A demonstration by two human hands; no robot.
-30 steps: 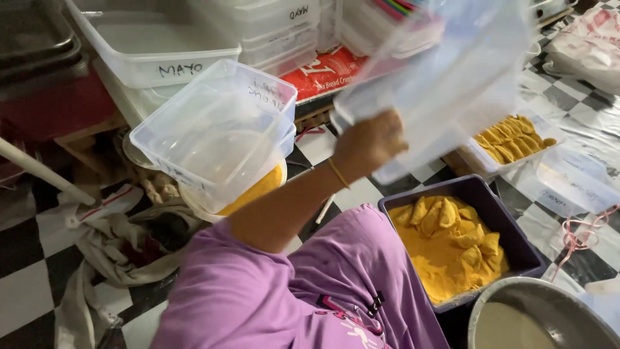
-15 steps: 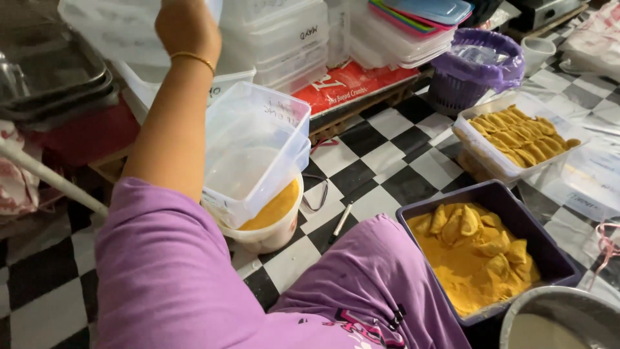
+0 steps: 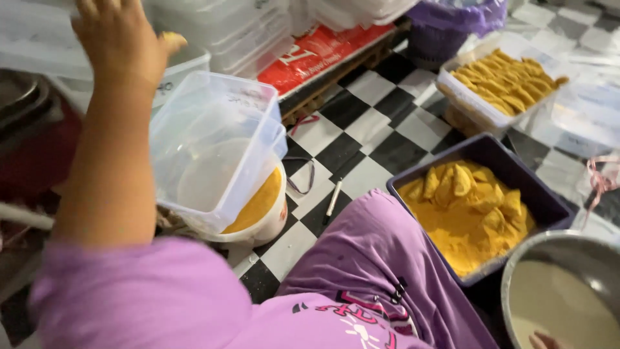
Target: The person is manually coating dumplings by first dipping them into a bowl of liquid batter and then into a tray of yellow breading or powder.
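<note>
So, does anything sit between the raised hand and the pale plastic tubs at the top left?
Nothing visible does. The left hand is up against the pale tubs; blur hides any grip. The clear container tilted on the white bucket lies below the forearm, off that path.

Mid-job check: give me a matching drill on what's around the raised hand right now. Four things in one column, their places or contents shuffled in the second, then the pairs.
Things:
1. clear tub
2. dark tray
3. white pen
4. metal bowl

Places or contents:
A. lies on the checkered floor beside the purple-clad knee
B. tilted over a white bucket of yellow powder
C. bottom right corner, pale liquid inside
D. yellow-coated pieces piled in yellow crumb

Pairs: 1-B, 2-D, 3-A, 4-C

The left hand is raised above the clear tub.
</note>
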